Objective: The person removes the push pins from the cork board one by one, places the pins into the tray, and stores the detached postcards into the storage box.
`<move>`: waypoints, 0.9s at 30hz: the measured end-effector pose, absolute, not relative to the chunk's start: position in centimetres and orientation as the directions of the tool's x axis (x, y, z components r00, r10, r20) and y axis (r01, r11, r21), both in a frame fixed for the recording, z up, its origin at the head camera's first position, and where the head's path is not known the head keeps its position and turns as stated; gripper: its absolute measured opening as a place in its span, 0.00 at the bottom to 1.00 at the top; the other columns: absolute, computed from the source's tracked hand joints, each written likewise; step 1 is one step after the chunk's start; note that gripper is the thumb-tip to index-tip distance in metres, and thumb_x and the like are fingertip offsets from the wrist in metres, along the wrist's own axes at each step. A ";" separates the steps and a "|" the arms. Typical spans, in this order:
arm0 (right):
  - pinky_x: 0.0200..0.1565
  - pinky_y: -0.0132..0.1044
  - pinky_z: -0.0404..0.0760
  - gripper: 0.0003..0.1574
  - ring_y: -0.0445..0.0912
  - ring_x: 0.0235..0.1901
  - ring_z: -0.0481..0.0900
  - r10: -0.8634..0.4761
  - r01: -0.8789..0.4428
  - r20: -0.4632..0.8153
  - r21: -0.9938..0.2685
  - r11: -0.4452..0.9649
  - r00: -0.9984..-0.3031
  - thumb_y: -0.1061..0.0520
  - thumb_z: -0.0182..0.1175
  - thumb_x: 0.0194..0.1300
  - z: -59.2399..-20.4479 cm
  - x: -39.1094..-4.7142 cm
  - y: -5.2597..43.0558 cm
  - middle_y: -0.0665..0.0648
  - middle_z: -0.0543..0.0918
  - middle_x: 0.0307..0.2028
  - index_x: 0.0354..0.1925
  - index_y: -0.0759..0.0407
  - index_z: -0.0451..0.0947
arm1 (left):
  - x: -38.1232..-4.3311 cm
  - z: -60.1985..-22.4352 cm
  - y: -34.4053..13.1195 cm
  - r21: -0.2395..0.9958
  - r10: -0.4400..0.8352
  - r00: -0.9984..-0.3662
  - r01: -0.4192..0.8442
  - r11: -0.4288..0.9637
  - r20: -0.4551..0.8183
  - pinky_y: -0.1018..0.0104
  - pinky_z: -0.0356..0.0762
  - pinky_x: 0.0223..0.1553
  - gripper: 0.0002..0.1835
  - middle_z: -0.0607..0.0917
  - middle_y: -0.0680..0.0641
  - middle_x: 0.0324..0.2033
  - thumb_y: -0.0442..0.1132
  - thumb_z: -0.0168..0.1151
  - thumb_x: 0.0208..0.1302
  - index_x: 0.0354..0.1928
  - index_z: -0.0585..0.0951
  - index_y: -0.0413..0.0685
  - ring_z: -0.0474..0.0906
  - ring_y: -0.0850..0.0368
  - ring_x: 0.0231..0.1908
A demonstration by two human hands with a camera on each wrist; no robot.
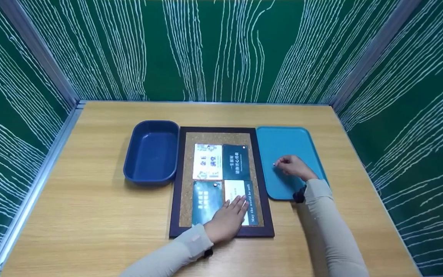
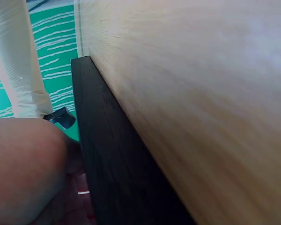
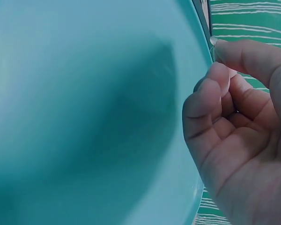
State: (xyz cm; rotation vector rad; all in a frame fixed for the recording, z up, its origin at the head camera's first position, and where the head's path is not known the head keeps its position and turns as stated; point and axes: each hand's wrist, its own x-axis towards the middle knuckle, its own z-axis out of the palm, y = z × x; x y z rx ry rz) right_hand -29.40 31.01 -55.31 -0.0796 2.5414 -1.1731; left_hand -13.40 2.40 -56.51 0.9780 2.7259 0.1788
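My left hand (image 1: 225,223) lies with straight fingers on a white and dark green card (image 1: 250,188) at the lower right of a cork board (image 1: 185,161). Three other cards share the board: a white patterned one (image 1: 208,165), a dark green one (image 1: 237,165) and a teal one (image 1: 202,204). Each of these bears a small tack near its top edge. Above the blue tray (image 1: 279,138), my right hand (image 1: 293,167) pinches a small thumbtack (image 3: 213,41) between thumb and fingertip, its pale head showing in the right wrist view.
Left of the board stands a deep navy bin (image 1: 152,154). The board's dark frame (image 1: 260,231) adjoins the tray on the right. Green walls (image 1: 229,50) with white lines enclose the wooden table (image 1: 90,192) at the back and sides.
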 end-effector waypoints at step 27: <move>0.33 0.33 0.74 0.20 0.44 0.30 0.73 -0.007 0.230 -0.310 -0.718 0.657 -0.951 0.51 0.52 0.71 -55.2 -29.6 33.1 0.54 0.77 0.32 0.47 0.66 0.77 | -13.5 -56.9 2.4 0.163 0.647 -0.740 0.626 0.762 -0.183 0.55 0.54 0.73 0.26 0.53 0.45 0.75 0.43 0.32 0.78 0.74 0.55 0.46 0.48 0.52 0.75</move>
